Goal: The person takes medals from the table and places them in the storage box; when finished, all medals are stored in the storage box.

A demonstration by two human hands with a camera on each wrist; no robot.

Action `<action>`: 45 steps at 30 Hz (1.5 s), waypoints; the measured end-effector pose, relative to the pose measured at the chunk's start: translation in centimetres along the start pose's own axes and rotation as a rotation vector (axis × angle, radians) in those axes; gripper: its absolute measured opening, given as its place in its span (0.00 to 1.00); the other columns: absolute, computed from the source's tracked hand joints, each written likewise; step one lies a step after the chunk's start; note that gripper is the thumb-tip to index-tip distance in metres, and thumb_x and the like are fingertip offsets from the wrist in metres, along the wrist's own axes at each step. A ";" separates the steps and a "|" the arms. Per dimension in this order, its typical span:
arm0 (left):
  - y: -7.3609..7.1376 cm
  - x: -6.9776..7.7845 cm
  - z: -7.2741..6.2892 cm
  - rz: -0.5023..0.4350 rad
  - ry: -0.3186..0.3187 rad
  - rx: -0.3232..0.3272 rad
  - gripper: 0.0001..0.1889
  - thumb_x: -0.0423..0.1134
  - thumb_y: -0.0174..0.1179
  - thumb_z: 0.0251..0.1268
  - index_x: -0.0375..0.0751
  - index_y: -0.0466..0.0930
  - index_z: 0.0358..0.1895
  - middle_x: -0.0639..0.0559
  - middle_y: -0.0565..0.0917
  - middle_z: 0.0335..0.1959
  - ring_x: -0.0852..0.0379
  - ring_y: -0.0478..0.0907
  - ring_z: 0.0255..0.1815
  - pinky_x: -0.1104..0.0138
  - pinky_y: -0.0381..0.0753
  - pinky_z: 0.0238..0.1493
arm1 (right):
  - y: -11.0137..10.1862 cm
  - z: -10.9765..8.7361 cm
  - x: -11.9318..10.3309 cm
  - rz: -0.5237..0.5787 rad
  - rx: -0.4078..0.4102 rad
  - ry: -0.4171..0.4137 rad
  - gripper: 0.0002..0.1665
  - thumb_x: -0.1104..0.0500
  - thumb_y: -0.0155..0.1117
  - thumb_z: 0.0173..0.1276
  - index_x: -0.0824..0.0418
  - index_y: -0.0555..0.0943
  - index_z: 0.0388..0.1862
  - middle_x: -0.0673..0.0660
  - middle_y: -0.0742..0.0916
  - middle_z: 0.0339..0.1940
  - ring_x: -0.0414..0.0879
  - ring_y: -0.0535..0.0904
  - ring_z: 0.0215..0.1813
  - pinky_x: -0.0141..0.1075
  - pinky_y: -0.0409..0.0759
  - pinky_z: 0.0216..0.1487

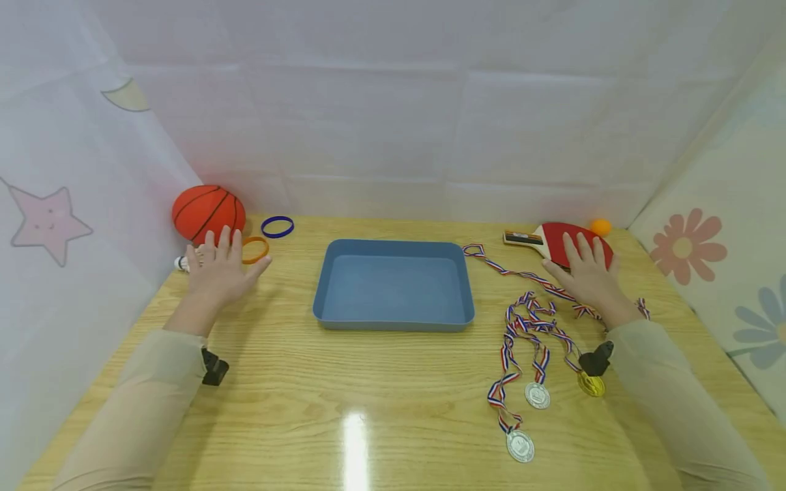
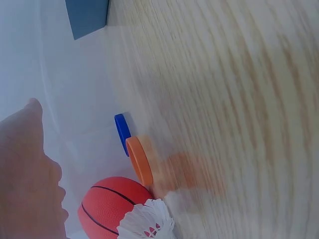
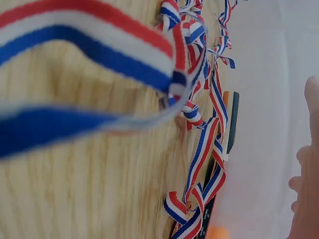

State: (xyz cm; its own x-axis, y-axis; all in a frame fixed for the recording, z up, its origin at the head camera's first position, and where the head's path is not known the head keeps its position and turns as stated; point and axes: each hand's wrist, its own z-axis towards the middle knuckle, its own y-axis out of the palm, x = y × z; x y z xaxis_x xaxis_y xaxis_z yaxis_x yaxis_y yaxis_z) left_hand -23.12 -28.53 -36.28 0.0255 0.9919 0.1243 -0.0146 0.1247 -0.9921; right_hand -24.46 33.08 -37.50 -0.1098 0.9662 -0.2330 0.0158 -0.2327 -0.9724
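Observation:
My left hand point(image 1: 217, 270) is held out with fingers spread, holding nothing. Around it are a small red-orange basketball point(image 1: 205, 213), a white shuttlecock point(image 2: 148, 221) partly hidden behind the fingers in the head view, an orange wristband point(image 1: 265, 254) and a blue wristband point(image 1: 278, 234). On the other side, my right hand point(image 1: 586, 278) also has its fingers spread and grips nothing. It overlaps a red table tennis paddle point(image 1: 555, 240) in the head view. Below it, striped ribbons point(image 3: 202, 149) lie tangled, with silver medals point(image 1: 520, 446) point(image 1: 537, 395) and a gold medal point(image 1: 591, 384).
A blue-grey rectangular tray point(image 1: 393, 326) sits in the middle of the wooden table point(image 1: 295, 402). An orange ball point(image 1: 601, 227) lies at the back right, beside the paddle. White cloth point(image 1: 368, 123) hangs behind and along both sides.

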 end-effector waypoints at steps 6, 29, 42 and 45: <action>0.0 0.3 0.2 0.001 0.018 -0.009 0.50 0.72 0.24 0.61 0.30 0.32 0.71 0.32 0.31 0.71 0.30 0.27 0.68 0.41 0.16 0.57 | -0.3 0.2 -0.3 -0.006 0.008 -0.022 0.52 0.28 0.32 0.66 0.60 0.32 0.73 0.67 0.37 0.72 0.63 0.20 0.68 0.65 0.17 0.55; 0.8 4.7 1.9 -0.034 0.129 -0.027 0.47 0.70 0.28 0.64 0.33 0.31 0.72 0.34 0.34 0.72 0.36 0.26 0.70 0.41 0.23 0.62 | 0.6 2.3 -6.5 0.085 0.001 -0.174 0.48 0.34 0.38 0.69 0.57 0.34 0.74 0.66 0.44 0.73 0.58 0.26 0.71 0.58 0.20 0.62; 2.9 7.4 3.4 -0.044 0.336 -0.067 0.42 0.63 0.30 0.69 0.31 0.33 0.71 0.34 0.37 0.72 0.39 0.33 0.71 0.46 0.35 0.66 | 3.6 4.2 -9.5 0.271 -0.105 -0.397 0.42 0.42 0.44 0.72 0.64 0.44 0.74 0.65 0.51 0.73 0.62 0.36 0.71 0.59 0.39 0.66; 3.3 7.8 3.5 -0.019 0.369 -0.076 0.42 0.62 0.31 0.70 0.32 0.35 0.72 0.35 0.38 0.72 0.38 0.35 0.71 0.45 0.37 0.66 | 4.1 4.5 -9.9 0.280 -0.150 -0.414 0.42 0.43 0.46 0.72 0.64 0.46 0.74 0.65 0.52 0.73 0.63 0.37 0.71 0.60 0.40 0.65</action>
State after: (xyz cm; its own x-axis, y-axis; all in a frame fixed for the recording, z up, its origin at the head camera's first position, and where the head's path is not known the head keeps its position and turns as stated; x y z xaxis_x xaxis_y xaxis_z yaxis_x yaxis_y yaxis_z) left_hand -26.50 -20.33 -38.57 0.3841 0.9123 0.1420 0.0632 0.1274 -0.9898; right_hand -27.80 22.07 -39.14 -0.4644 0.7378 -0.4899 0.2392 -0.4281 -0.8715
